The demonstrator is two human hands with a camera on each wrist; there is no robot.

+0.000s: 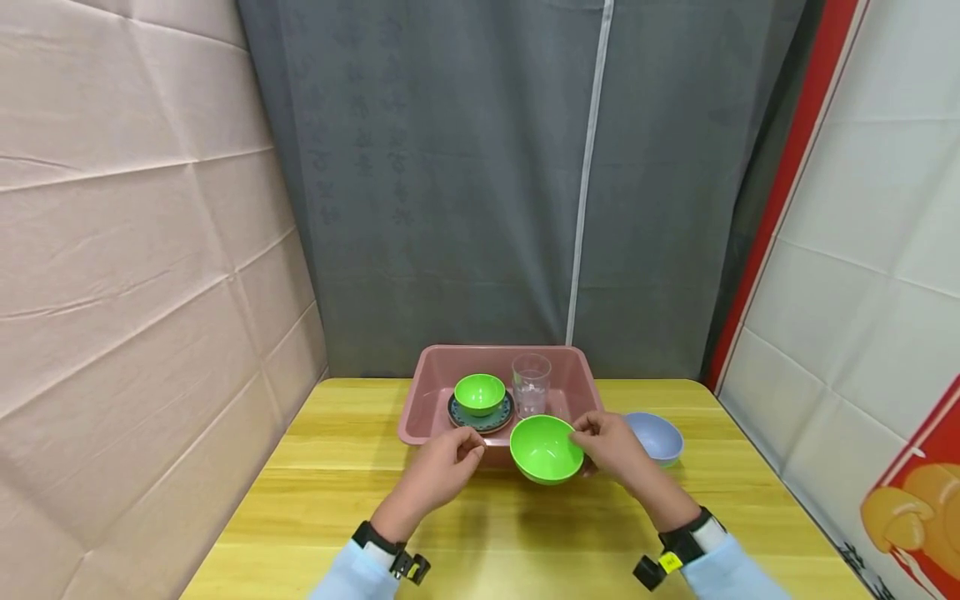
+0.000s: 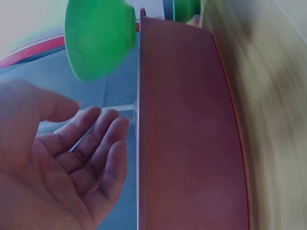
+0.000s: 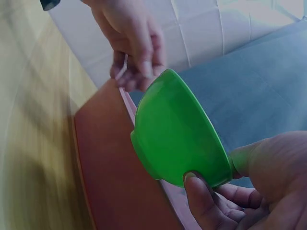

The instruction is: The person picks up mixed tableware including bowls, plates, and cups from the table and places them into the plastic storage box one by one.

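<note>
My right hand (image 1: 611,446) pinches a green bowl (image 1: 546,450) by its right rim, thumb on one side and fingers on the other. The bowl hangs in the air at the near edge of a pink basin (image 1: 498,357); in the right wrist view the green bowl (image 3: 175,136) is tilted. Left of it, my left hand (image 1: 442,467) hovers by the basin's front rim with loosely bent fingers and nothing in them. Inside the basin, a smaller-looking green bowl (image 1: 480,392) sits on dark patterned plates (image 1: 491,422), beside a clear glass (image 1: 532,383).
A light blue bowl (image 1: 655,436) stands on the wooden table (image 1: 360,492) right of the basin, partly behind my right hand, with some green showing beneath it. A grey curtain (image 1: 450,183) hangs behind the table, and pale cloth walls (image 1: 150,275) flank it.
</note>
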